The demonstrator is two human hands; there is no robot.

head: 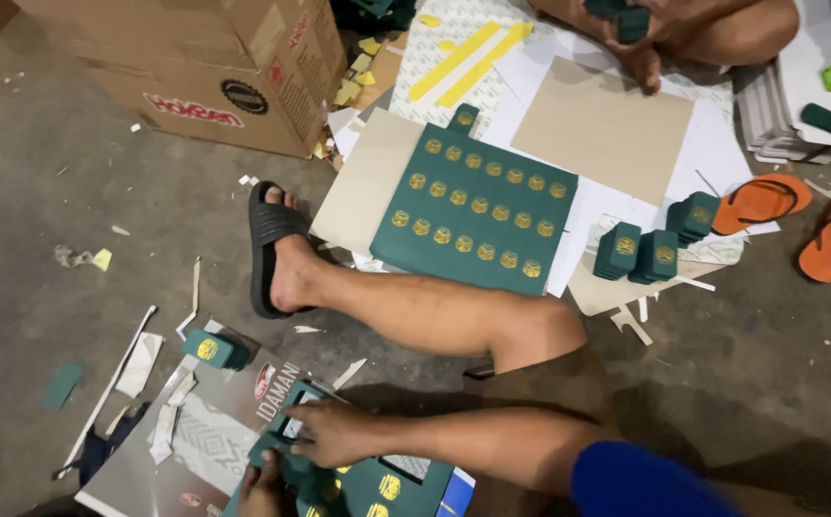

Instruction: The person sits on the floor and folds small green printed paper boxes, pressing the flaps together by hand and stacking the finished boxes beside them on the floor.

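I see my right hand [334, 433] reaching in from the right, forearm stretched nearly level across the bottom of the view, palm down and fingers spread flat on a green die-cut sheet [377, 479] with gold round emblems. It presses the sheet rather than closing around anything. My left hand [264, 490] sits just below and to the left of it at the bottom edge, only partly in view; it touches the sheet's near-left edge, but I cannot tell whether it grips it. The sheet lies flat on the floor [70, 191], over a grey printed board [195, 421], and its long axis seems to run left to right, cut off by the frame edge.

Just up and left of my hands stands a small stack of green tags [212, 348]. Well beyond my hands, past my outstretched leg and black sandal [267, 244], a whole green sheet [478, 206] with rows of gold emblems lies on brown card, long axis slanting down to the right. To its right are three more stacks of green tags [653, 251]. A brown cardboard box [224, 67] with a red label and a round black mark sits far up-left. Orange flip-flops [798, 215] lie far right. Another person's hand [640, 29] holds green pieces at the top.
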